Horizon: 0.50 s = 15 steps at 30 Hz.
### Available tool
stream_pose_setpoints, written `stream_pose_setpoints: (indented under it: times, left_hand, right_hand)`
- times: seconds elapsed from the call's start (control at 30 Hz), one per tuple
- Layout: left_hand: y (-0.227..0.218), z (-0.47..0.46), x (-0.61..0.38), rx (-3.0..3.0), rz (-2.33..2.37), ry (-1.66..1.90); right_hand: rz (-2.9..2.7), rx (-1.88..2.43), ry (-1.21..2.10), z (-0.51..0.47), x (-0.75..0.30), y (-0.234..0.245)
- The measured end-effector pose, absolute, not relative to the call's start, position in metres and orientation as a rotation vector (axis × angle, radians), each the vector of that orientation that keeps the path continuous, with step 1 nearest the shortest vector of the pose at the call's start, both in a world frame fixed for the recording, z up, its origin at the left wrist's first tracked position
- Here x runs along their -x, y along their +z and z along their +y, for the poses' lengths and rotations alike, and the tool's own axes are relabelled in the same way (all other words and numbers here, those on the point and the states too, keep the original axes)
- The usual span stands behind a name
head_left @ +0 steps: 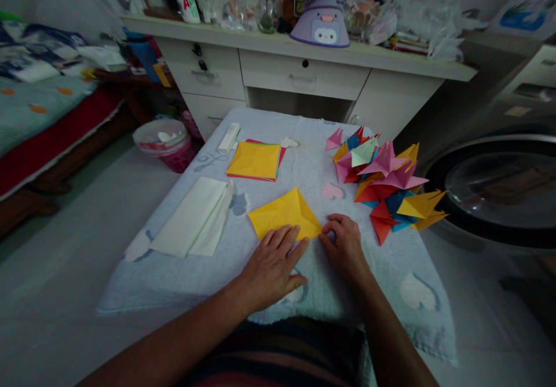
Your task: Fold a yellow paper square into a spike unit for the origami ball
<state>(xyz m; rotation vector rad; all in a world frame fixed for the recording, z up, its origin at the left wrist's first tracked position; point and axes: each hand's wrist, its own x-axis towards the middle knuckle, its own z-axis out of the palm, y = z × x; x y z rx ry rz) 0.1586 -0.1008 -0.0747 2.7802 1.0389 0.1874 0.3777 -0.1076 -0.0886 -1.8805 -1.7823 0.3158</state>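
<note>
A folded yellow paper (pixel 284 212) lies on the towel-covered table (pixel 304 283) in front of me. My left hand (pixel 273 266) lies flat with fingers stretched out, its fingertips pressing the paper's near edge. My right hand (pixel 344 247) is curled, its fingertips pinched at the paper's right corner. A stack of coloured square papers (pixel 255 161), yellow on top, sits farther back. A pile of folded paper pieces in pink, yellow, red and blue (pixel 384 187) lies at the right.
Folded white cloth (pixel 194 217) lies at the left, scissors (pixel 210 160) and a white tube (pixel 229 138) behind it. A cluttered desk with drawers (pixel 299 77) stands beyond. A pink bin (pixel 163 142) is on the floor left, a bed (pixel 39 114) far left, a washing machine (pixel 495 190) right.
</note>
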Motion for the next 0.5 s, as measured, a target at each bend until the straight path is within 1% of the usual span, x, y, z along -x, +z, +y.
stream_pose_setpoints:
  times: [0.17,0.37,0.5]
  left_hand:
    - [-0.076,-0.101,-0.159,-2.784,1.024,0.216]
    - [-0.085,-0.099,-0.160,-2.780,0.878,0.283]
    - [-0.080,-0.098,-0.160,-2.732,0.891,0.267]
  right_hand:
    - [-1.752,1.886,0.301,-0.106,-0.376,-0.087]
    - [-1.759,1.923,0.295,-0.103,-0.375,-0.086]
    - [-1.753,1.926,0.268,-0.103,-0.373,-0.086]
